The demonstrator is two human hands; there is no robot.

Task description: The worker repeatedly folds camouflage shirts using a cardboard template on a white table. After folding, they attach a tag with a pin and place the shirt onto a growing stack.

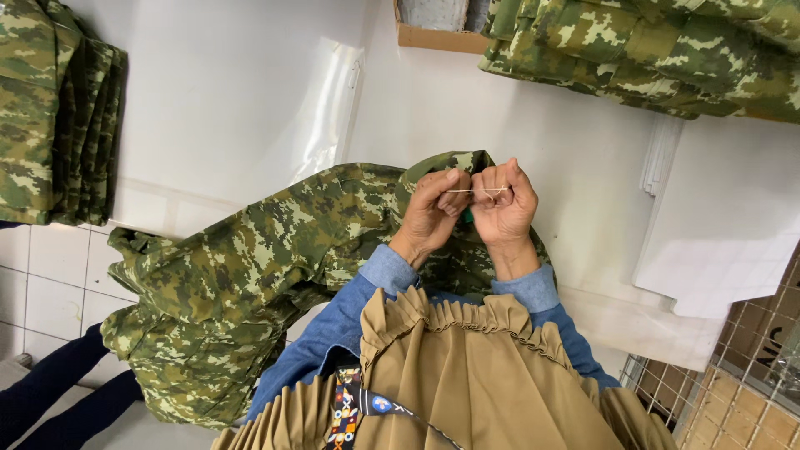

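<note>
Both hands raised together over the white table. Left hand and right hand each pinch one end of a single thin pale thread, drawn taut and level between the fingertips; fingers curled tight, knuckles nearly touching. A small green item shows between the palms; cannot tell what it is.

Directly beneath the hands: one green-and-brown camouflage cloth jacket, collar end bunched up against the left hand, the rest spilling off the table edge toward the tiled floor.

Count on the table: two stacks of folded camouflage garments, one at far left, one at upper right. One stack of white sheets to the right of the hands. One wire mesh basket at lower right.

Person wears blue sleeves and a tan pleated apron.
</note>
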